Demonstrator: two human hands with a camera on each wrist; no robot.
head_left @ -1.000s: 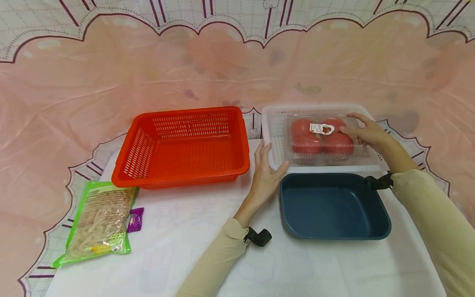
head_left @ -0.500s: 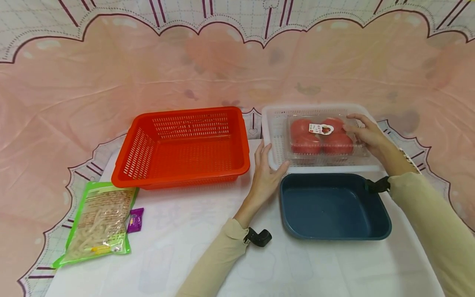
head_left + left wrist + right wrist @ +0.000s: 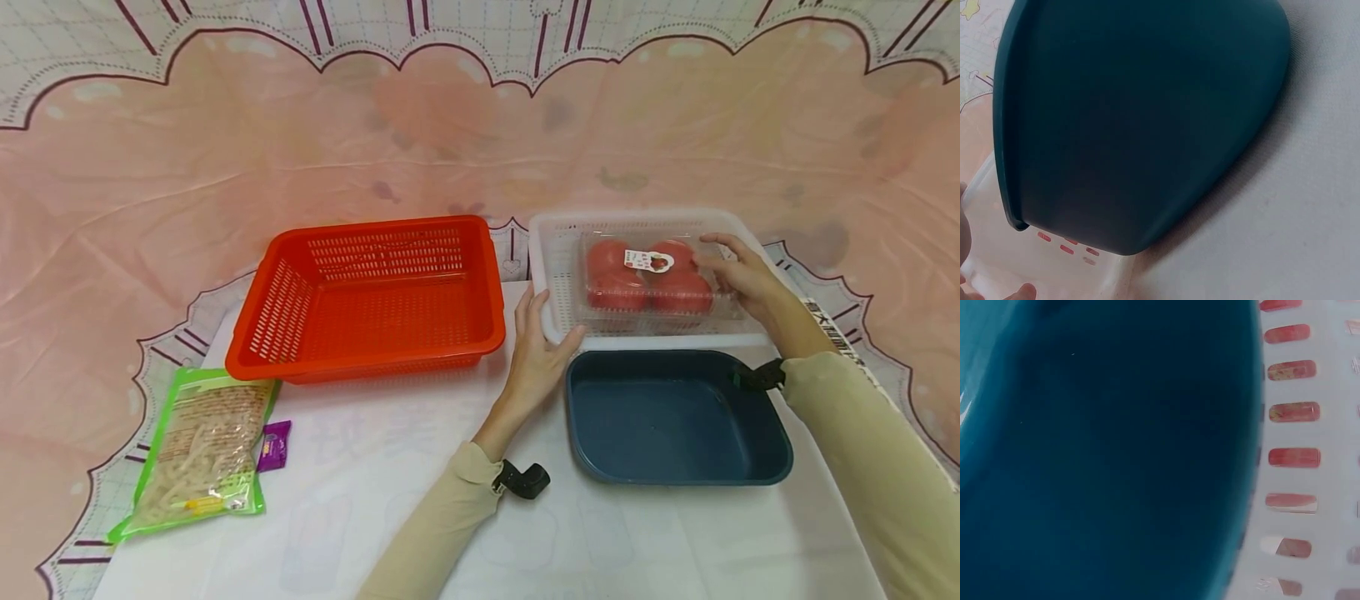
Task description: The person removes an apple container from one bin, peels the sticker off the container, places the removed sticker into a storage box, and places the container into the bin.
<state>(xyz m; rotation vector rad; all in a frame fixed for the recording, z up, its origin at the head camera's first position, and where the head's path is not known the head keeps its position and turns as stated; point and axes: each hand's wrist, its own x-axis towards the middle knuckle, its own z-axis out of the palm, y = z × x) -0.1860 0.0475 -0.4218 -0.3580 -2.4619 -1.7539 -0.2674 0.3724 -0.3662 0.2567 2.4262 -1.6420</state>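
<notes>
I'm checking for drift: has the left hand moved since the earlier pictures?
No. In the head view, the left hand stays at the near-left corner of the white basket, with no visible shift toward or away from the red basket.

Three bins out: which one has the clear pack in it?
The white basket: beyond the blue tub, right of the red basket. Only it holds the clear pack of red fruit, which the right hand touches.

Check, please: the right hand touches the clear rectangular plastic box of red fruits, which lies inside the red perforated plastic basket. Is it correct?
No: the clear rectangular plastic box lies inside the white perforated plastic basket, not the red one, as the head view shows. The right hand does touch that box.
</notes>
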